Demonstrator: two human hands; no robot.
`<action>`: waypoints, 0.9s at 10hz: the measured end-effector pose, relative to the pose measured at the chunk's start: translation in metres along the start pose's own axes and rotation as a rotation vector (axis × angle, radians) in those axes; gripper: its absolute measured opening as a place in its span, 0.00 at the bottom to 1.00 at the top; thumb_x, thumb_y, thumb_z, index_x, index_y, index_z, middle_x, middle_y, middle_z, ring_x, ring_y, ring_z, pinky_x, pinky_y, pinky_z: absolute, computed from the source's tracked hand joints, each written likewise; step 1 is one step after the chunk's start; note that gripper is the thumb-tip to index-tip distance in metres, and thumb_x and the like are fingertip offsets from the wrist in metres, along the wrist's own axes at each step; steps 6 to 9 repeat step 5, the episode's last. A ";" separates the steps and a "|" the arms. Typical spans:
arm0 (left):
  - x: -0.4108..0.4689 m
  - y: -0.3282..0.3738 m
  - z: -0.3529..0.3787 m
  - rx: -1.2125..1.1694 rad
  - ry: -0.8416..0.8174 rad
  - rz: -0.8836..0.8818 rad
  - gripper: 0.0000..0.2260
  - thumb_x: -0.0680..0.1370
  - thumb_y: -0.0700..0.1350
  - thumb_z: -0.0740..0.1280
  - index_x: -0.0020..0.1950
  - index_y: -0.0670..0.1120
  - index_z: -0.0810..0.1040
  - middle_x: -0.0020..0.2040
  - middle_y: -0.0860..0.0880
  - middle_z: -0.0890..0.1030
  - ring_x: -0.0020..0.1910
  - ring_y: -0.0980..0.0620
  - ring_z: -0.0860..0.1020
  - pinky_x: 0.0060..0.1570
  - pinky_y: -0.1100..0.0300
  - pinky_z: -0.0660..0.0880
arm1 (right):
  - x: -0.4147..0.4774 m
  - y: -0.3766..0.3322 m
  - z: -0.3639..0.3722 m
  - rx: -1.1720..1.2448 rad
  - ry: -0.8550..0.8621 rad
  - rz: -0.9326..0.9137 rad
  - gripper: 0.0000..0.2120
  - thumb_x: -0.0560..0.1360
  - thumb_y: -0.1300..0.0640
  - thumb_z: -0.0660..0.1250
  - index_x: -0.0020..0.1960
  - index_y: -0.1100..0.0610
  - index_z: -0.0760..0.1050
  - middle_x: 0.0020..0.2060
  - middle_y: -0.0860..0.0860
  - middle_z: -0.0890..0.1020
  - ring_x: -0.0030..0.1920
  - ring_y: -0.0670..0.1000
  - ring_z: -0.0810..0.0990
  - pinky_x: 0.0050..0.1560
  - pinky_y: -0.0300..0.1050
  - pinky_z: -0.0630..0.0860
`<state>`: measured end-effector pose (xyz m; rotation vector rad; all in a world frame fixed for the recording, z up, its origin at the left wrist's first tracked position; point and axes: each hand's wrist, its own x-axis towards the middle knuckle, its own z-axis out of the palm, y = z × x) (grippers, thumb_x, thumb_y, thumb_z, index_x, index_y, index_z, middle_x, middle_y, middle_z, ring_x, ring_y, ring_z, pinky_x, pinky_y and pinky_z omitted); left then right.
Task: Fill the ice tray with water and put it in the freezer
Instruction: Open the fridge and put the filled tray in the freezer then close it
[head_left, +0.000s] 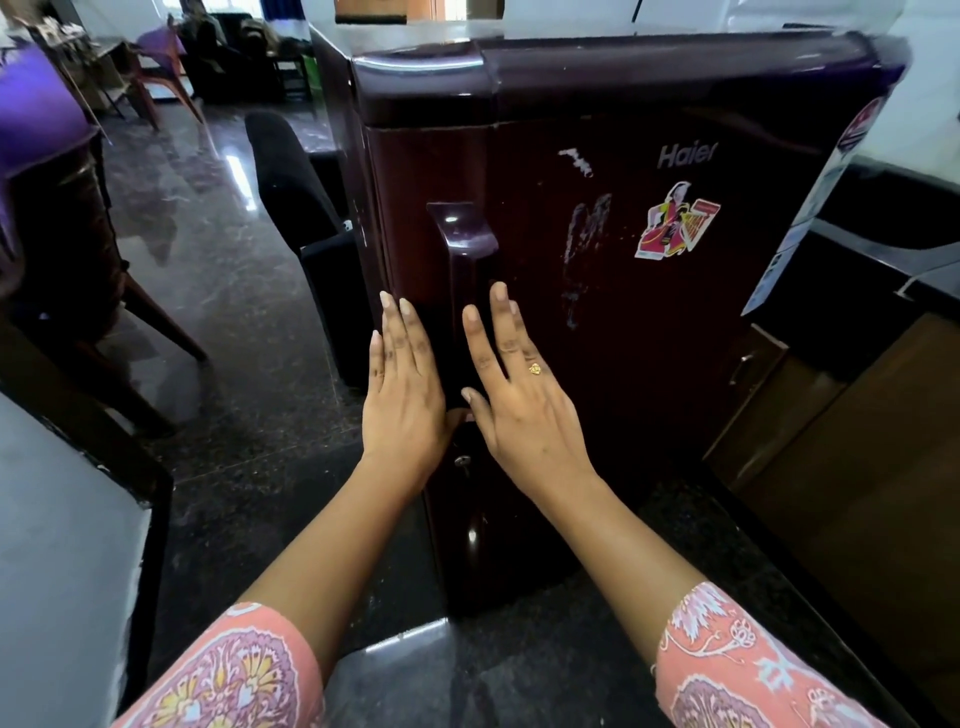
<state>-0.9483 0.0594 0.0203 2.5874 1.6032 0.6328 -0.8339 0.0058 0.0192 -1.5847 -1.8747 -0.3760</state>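
Note:
A dark maroon fridge (597, 249) stands in front of me with its door closed. A long vertical handle (462, 260) runs down the door's left side. My left hand (405, 395) lies flat, fingers straight, against the door's left edge beside the handle. To the right of the handle my right hand (519, 400) is spread flat on the door, a gold ring on one finger. Neither hand holds anything. No ice tray is in view.
A black cushioned seat (291, 171) stands left of the fridge. A dark chair (67, 249) is further left on the glossy dark floor (218, 291). A wooden cabinet (841, 441) under a dark counter (893, 218) is on the right. A white surface (57, 519) lies at my near left.

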 end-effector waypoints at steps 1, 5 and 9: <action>-0.009 0.008 0.004 -0.031 0.062 0.045 0.41 0.78 0.51 0.61 0.73 0.38 0.33 0.73 0.35 0.32 0.73 0.45 0.34 0.73 0.52 0.39 | -0.005 -0.003 -0.007 -0.001 -0.024 0.036 0.33 0.77 0.59 0.58 0.76 0.55 0.44 0.75 0.53 0.43 0.76 0.52 0.47 0.68 0.49 0.67; -0.067 0.051 0.027 -0.081 -0.013 0.164 0.41 0.77 0.49 0.62 0.72 0.45 0.30 0.74 0.42 0.33 0.74 0.48 0.35 0.72 0.54 0.37 | -0.068 0.020 -0.033 -0.121 -0.168 0.252 0.30 0.78 0.59 0.55 0.76 0.57 0.45 0.76 0.52 0.47 0.75 0.49 0.45 0.74 0.45 0.48; -0.067 0.051 0.027 -0.081 -0.013 0.164 0.41 0.77 0.49 0.62 0.72 0.45 0.30 0.74 0.42 0.33 0.74 0.48 0.35 0.72 0.54 0.37 | -0.068 0.020 -0.033 -0.121 -0.168 0.252 0.30 0.78 0.59 0.55 0.76 0.57 0.45 0.76 0.52 0.47 0.75 0.49 0.45 0.74 0.45 0.48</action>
